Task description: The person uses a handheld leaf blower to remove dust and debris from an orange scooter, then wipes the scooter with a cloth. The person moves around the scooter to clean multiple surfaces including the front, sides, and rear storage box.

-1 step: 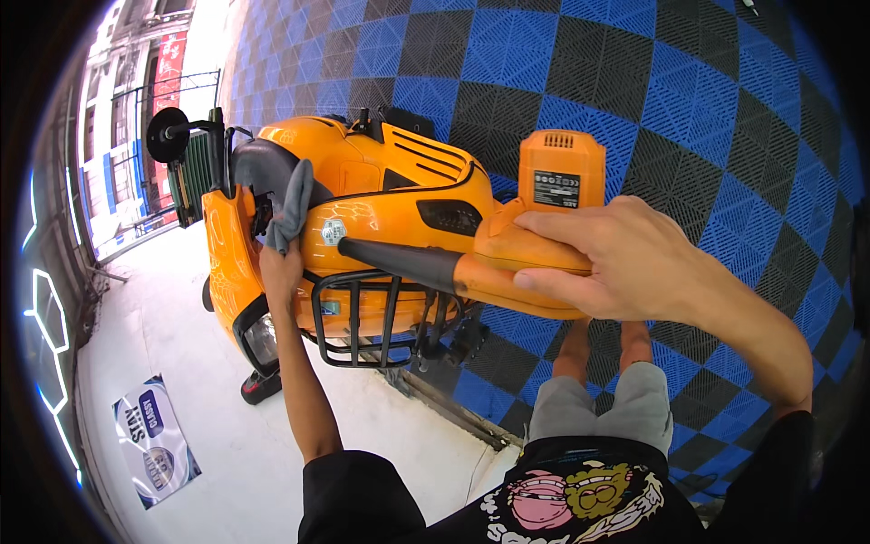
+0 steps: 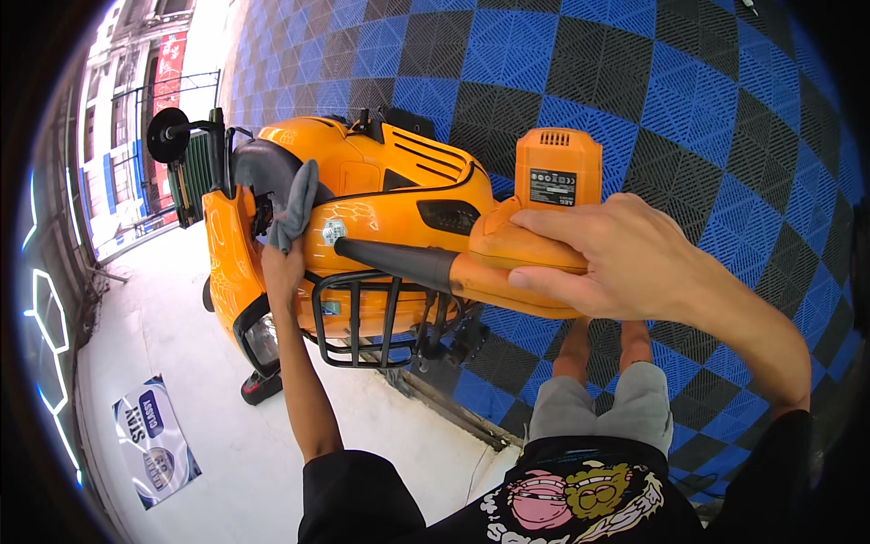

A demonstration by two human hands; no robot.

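My right hand [image 2: 625,258] is closed around the handle of an orange cordless blower [image 2: 521,288]. Its battery block [image 2: 559,154] stands up at the far side, and its tapered black nozzle [image 2: 394,260] points left over a glossy orange scooter-like vehicle [image 2: 362,222]. A limp grey cloth [image 2: 294,207] is pinched in my left hand [image 2: 283,267], beside the vehicle's dark rounded part [image 2: 263,163]. The nozzle tip lies just right of the cloth, near a round pale sticker [image 2: 334,232]. Some of my left fingers are hidden by the cloth.
A black tubular guard [image 2: 362,331] sticks out from the vehicle's near side, by a headlight [image 2: 263,344]. Blue and black floor tiles [image 2: 594,50] meet a white floor [image 2: 240,453] along a ledge. A printed sheet [image 2: 156,442] lies at the lower left.
The blower and my right hand have shifted very slightly left. My left hand and the cloth have moved a touch to the right.
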